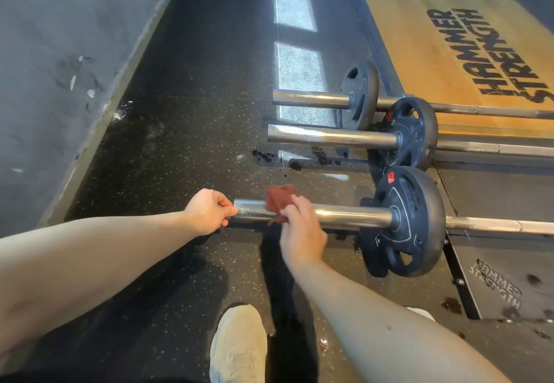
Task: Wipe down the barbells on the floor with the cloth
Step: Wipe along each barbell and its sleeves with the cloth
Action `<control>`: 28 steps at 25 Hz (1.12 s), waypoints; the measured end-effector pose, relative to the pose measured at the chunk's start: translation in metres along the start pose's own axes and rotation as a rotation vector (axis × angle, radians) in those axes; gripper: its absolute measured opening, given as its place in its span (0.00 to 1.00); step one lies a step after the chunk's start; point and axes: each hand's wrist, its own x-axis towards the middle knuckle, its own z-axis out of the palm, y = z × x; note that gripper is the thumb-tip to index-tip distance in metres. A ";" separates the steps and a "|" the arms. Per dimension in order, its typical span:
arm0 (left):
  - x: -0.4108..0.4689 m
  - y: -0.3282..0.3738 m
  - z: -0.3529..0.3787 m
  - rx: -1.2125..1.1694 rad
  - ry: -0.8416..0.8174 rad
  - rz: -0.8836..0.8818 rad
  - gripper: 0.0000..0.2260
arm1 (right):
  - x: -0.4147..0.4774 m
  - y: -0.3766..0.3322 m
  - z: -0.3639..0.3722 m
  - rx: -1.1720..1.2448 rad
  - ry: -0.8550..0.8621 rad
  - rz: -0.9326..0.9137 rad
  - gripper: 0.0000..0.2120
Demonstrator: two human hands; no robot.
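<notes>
Three barbells lie side by side across the right half of the frame on a black rubber floor (180, 113) flecked with pale specks. At the bottom centre, closest of all, stands a beige knit sneaker (238, 343).

Just above it, the left hand (209, 212) has its fingers curled tight round the very tip of the nearest barbell (353, 218), a smooth, shiny steel bar with a thick round sleeve. Beside it, the right hand (302, 229) pinches a small, crumpled reddish-brown cloth (280, 200) between curled fingers and thumb. The cloth is draped over the top of that same sleeve, a little right of the bar's end. Further right on the sleeve sits a round black rubber weight plate (404, 220) with cut-out grips and a red tag.

Beyond it lies the middle barbell (329, 137), polished steel, with a like black plate. The farthest barbell (308, 99) lies past that, its plate tilted.

In the upper right, a flat tan wooden platform (419, 53) bears bold black lettering. Two bright rectangular patches of sunlight (295, 8) fall on the floor at the upper centre. A scuffed grey painted wall (60, 53) fills the upper left.
</notes>
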 end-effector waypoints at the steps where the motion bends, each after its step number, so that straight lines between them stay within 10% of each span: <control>1: 0.001 -0.001 0.001 0.000 0.008 -0.002 0.03 | 0.001 -0.015 0.013 0.000 -0.047 -0.054 0.11; 6: 0.000 -0.002 0.003 0.001 0.032 -0.017 0.03 | 0.015 0.026 -0.014 -0.075 -0.191 -0.329 0.09; 12: -0.003 0.005 0.001 0.005 0.002 -0.012 0.03 | 0.005 0.120 -0.090 0.003 0.060 0.128 0.14; 22: 0.000 0.004 -0.002 0.091 0.016 -0.026 0.11 | 0.011 -0.027 -0.004 -0.010 -0.161 -0.070 0.08; 28: -0.010 0.034 -0.022 0.445 0.004 0.627 0.38 | 0.025 -0.032 -0.059 0.477 -0.403 0.103 0.22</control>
